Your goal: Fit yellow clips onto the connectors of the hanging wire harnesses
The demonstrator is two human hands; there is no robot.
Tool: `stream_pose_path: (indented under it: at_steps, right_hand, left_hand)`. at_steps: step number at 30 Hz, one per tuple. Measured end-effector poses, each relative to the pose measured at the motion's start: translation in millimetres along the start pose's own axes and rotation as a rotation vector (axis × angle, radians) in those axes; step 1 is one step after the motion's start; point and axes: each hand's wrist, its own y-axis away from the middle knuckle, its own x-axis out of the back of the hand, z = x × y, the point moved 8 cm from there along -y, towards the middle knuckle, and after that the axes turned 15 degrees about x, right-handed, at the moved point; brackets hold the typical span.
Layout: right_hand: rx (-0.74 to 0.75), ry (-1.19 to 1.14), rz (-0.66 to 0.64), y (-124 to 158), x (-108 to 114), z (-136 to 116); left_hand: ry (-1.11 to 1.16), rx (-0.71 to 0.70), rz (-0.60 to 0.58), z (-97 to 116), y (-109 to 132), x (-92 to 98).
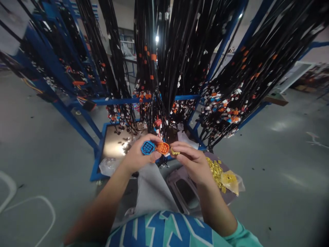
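My left hand (pixel 140 154) is closed around a round blue connector (pixel 148 147) and an orange connector (pixel 163 148) beside it. Both connector faces, with their dark cavities, point up toward me. Between the thumb and fingers of my right hand (pixel 191 159) is a small yellow plastic piece (pixel 175 151), just right of the orange connector. A narrow gap appears to separate the yellow piece from the orange connector. Fingers partly cover all three parts. Below my right forearm lies a heap of similar yellow pieces (pixel 217 171).
Thick bundles of black wiring harnesses (pixel 177 51) hang from a blue metal rack (pixel 113 101) in front of me. A clear bag (pixel 231 181) of yellow pieces rests on a stool (pixel 228 199) at right. Another plastic bag (pixel 109 167) lies on the rack's base, left.
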Motion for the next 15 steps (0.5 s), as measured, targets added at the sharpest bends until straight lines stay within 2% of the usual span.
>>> stream_pose_path:
  at_steps: [6, 15]
  right_hand:
    - [-0.058, -0.061, 0.107, -2.0, -8.5, 0.8]
    - [-0.004, -0.031, 0.104, -5.2, -8.7, -3.3]
  left_hand:
    - [-0.061, -0.056, -0.001, 2.7, 2.8, 1.7]
    - [-0.11, -0.072, 0.02, 3.0, 2.6, 2.8]
